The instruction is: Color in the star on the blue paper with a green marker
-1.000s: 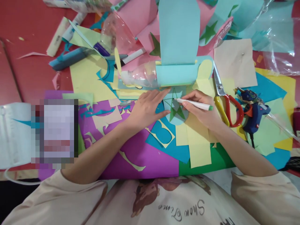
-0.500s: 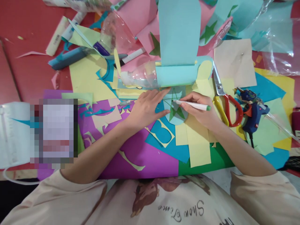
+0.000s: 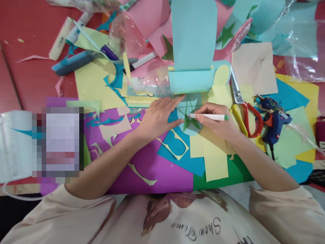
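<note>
A white marker with a green end (image 3: 212, 117) is pinched in my right hand (image 3: 215, 118), its tip on a green star (image 3: 191, 126). The star is drawn on a rounded light blue paper piece (image 3: 181, 117); its lower points are coloured in and its upper part is outline. My left hand (image 3: 158, 117) lies with fingers spread, fingertips at the left edge of this piece. Just beyond both hands, a clear plastic bottle (image 3: 154, 81) partly wrapped in light blue paper lies on its side, a tall light blue panel (image 3: 195, 34) rising from it.
Scissors with red and yellow handles (image 3: 245, 112) lie right of my right hand, near a blue glue gun (image 3: 275, 128). Yellow paper strips (image 3: 215, 156) and purple sheet (image 3: 152, 169) spread before me. A blurred-out rectangular object (image 3: 61, 142) is at left; pink cutouts (image 3: 144, 17) pile behind.
The marker tip has moved slightly down within the star, and there is more green colouring in its lower part. My left hand has stayed in place.
</note>
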Demonstrator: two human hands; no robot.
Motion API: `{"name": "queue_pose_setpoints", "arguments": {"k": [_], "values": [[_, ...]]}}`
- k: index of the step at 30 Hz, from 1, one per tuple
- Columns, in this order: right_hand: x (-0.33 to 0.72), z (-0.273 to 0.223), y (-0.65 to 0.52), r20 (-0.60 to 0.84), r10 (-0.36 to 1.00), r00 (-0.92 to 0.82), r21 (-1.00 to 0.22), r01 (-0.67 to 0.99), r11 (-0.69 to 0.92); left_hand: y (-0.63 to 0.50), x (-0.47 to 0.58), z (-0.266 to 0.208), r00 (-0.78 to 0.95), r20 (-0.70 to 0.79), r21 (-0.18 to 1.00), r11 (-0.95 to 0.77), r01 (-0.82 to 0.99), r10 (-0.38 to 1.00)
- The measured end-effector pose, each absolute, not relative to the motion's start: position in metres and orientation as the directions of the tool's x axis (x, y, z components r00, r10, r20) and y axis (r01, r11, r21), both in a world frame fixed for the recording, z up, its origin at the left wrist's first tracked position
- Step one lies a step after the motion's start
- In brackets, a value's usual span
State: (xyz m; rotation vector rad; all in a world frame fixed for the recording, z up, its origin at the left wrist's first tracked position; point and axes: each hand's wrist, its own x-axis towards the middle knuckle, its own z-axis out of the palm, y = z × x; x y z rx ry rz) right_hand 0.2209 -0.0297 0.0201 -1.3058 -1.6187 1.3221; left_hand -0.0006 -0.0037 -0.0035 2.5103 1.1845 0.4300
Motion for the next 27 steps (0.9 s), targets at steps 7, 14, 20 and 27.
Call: {"name": "queue_pose_setpoints", "arguments": {"k": [7, 14, 20, 27], "values": [[0.2225, 0.0186, -0.0292, -0.105, 0.98, -0.169, -0.971, 0.232, -0.064, -0.0044, 0.0001, -0.002, 0.602, 0.112, 0.432, -0.584, 0.687, 0.791], [0.2222, 0.0162, -0.0293, -0.107, 0.982, -0.155, -0.971, 0.229, -0.069, -0.0044, 0.0007, -0.0004, 0.595, 0.084, 0.44, -0.566, 0.697, 0.799], [0.2216, 0.0178, -0.0285, -0.088, 0.98, -0.179, -0.972, 0.23, -0.045, -0.0042, 0.0008, 0.0003, 0.595, 0.08, 0.432, -0.565, 0.703, 0.8], [0.2212, 0.0179, -0.0284, -0.085, 0.975, -0.206, -0.969, 0.246, -0.033, -0.0038, 0.0003, -0.0013, 0.602, 0.103, 0.43, -0.581, 0.691, 0.792]]}}
